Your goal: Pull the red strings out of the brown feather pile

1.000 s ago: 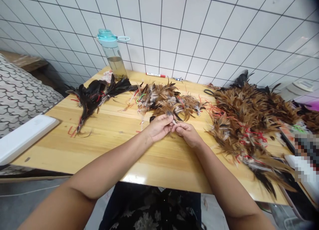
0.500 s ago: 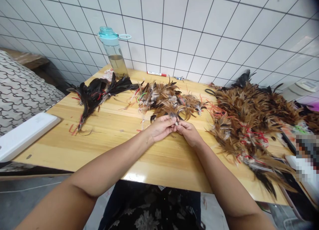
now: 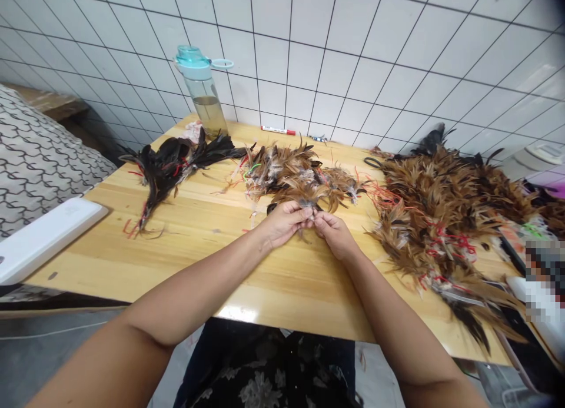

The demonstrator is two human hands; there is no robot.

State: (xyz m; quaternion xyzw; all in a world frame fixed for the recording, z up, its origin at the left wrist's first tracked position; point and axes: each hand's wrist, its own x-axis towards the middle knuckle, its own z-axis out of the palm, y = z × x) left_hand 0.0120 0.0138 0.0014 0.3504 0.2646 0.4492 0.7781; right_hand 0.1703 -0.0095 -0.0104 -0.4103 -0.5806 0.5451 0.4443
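Angled inward with fingers curled, the left hand (image 3: 288, 224) and right hand (image 3: 334, 234) pinch one feather tuft (image 3: 306, 204), one black pile (image 3: 164, 161) and two brown piles (image 3: 286, 168) lying around.

Reads as a handcraft workspace, either a small workshop or a corner of a home; can't tell which. Craft side: brown feathers (image 3: 282, 169) bunched mid-desk (image 3: 212, 243), a bigger brown pile (image 3: 441, 181) on the right, black feathers (image 3: 163, 163) on the left, red threads (image 3: 392, 196) tangled among them. Desk is pale varnished wood, far edge by a white tiled wall (image 3: 309, 49) with dark grout lines. Personal side: drink bottle (image 3: 205, 102) with turquoise lid, red-capped marker (image 3: 278, 130) near the wall. White cloth (image 3: 35, 166) with dark wavy pattern at far left looks domestic. Floor (image 3: 39, 352) is plain grey.
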